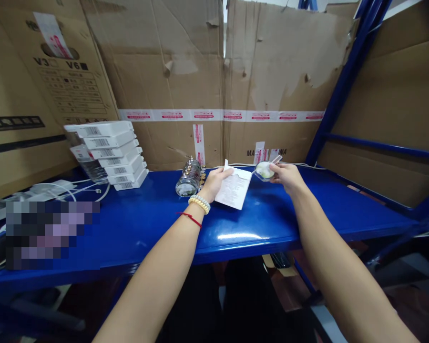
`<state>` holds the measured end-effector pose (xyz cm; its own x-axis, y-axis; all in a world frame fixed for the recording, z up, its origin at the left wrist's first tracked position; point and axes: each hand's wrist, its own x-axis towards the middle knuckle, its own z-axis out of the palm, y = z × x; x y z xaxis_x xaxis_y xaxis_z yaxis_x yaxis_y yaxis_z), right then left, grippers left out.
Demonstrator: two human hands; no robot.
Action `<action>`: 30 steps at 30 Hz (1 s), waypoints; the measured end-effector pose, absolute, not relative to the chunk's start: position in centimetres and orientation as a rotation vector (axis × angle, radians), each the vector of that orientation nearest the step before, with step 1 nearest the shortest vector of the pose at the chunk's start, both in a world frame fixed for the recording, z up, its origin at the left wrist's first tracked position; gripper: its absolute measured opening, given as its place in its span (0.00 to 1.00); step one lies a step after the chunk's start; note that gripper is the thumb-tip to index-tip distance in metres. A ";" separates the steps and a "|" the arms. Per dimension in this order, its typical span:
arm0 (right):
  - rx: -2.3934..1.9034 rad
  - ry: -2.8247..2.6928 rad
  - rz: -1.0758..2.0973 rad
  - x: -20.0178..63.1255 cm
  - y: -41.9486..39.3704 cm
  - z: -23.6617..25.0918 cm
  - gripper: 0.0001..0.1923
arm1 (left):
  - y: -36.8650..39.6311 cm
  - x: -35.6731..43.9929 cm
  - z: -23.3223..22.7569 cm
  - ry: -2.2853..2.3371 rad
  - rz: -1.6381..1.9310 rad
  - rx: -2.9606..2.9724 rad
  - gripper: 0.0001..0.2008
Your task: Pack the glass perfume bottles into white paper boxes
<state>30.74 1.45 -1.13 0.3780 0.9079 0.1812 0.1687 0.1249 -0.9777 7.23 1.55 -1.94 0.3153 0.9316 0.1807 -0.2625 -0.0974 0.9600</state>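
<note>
Left hand (216,183) pinching white leaflet (234,188); right hand (286,175) gripping small clear packet (265,170); risk: leaflet creasing, packet slipping onto blue shelf (146,224)

A: What sort of place is shown?

B: A stockroom or packing area is suggested. A blue metal shelf (146,228) is seen, backed by flattened cardboard cartons (171,71) sealed with printed tape (221,115).

A: What else supports that?

B: White barcoded boxes (110,153) are stacked in 1 pile, and blue racking uprights (346,76) are visible at the right.
</note>
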 end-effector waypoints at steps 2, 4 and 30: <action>-1.167 -0.963 0.816 29.8 1.1 -0.7 0.06 | 1.1 7.5 -1.7 0.708 1.028 1.219 0.10; -1.056 -0.917 0.891 28.8 0.8 -0.5 0.07 | 0.8 7.6 -1.7 0.734 0.897 1.233 0.09; -1.165 -0.978 1.167 26.2 0.9 -1.6 0.07 | 1.6 7.8 -3.2 0.850 0.798 1.477 0.18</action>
